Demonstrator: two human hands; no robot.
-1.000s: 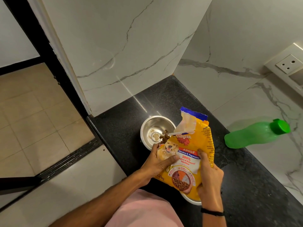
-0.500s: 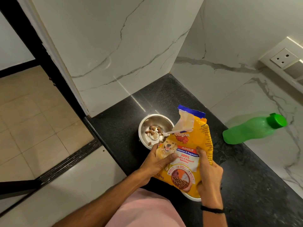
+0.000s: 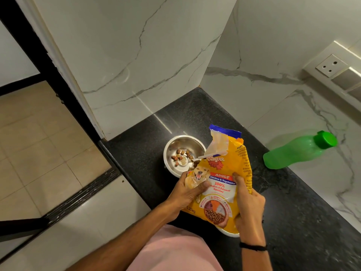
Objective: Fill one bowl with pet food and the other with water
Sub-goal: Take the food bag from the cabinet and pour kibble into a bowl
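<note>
Head view is showing both hands tipping the bag (image 3: 230,167) leftward, so its torn corner is hanging over the near rim of the far bowl (image 3: 172,147) and the food can slide in. A few pieces of kibble (image 3: 180,154) are lying on the bowl's bottom, so filling is probably only beginning. The left hand (image 3: 187,192) is gripping the bag's left edge, thumb lying across the front, likely steering the spout. The right hand (image 3: 248,206) is clutching the bag's right side lower down, fingers wrapping behind, taking the weight. A second bowl (image 3: 231,234) is peeking out beneath the bag, near the person. The green bottle (image 3: 297,151) is lying capped to the right on the counter (image 3: 293,222), probably waiting for the water step.
</note>
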